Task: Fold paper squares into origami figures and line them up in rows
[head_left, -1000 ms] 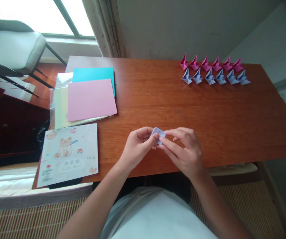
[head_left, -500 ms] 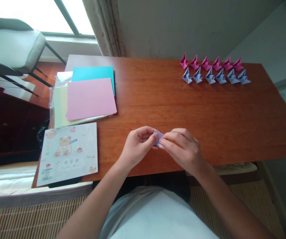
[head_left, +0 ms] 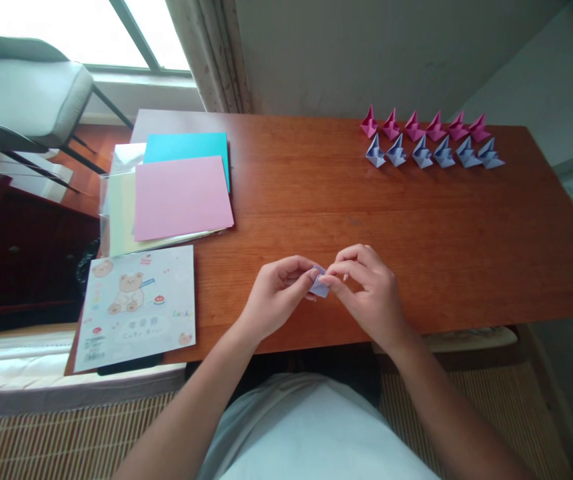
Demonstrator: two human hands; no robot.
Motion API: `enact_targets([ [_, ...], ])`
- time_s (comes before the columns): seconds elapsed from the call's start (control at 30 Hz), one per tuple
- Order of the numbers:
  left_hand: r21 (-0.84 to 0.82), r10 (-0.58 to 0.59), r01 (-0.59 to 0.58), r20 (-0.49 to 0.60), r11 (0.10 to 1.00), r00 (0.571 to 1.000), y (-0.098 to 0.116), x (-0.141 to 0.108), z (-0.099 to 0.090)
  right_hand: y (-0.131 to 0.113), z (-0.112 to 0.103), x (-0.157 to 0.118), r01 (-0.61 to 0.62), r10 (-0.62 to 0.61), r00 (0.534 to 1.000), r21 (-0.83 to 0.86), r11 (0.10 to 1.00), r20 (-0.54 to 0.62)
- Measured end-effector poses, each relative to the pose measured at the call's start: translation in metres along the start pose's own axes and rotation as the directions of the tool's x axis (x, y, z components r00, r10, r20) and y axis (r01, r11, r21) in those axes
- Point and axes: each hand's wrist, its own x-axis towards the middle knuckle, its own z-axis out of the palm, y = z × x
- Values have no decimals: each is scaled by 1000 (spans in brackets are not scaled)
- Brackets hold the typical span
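A small folded piece of pale purple paper [head_left: 320,287] is held up over the front part of the table. My left hand [head_left: 281,290] pinches its left side between thumb and fingers. At its upper right edge, my right hand [head_left: 369,290] grips it with thumb and index finger. Part of the paper is hidden behind the fingertips. On the back right of the table stand a row of several pink folded paper shapes [head_left: 413,127] and, in front of it, a row of several pale blue-purple ones [head_left: 422,155].
Pink sheets [head_left: 182,199] lie over blue sheets [head_left: 186,148] and a clear packet at the table's left. A bear-printed pad [head_left: 136,310] is at the front left corner of the wooden table [head_left: 286,193]. A chair [head_left: 31,93] stands beyond, by the window.
My right hand has shifted its fingers up the paper, its thumb and index now nearer the top edge. More of the paper's lower right shows. My left hand has hardly moved.
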Motion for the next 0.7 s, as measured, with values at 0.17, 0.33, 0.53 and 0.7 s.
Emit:
enact_targets([
  [0.17,11,30,-30,26,999,999,1,-2,0,-1,7,-4,-135,137,990,140,981,-7],
  [0.33,-14,32,-32,24,999,999,-4,-2,1,-3,13,-5,-255,268,963,237,938,-26],
  [0.53,-48,32,-31,10,998,999,-10,0,-1,-4,14,-2,-293,300,954,247,924,12],
  [0.7,-39,25,-24,7,999,1000,-9,1,0,-5,9,-3,-277,274,961,184,943,46],
])
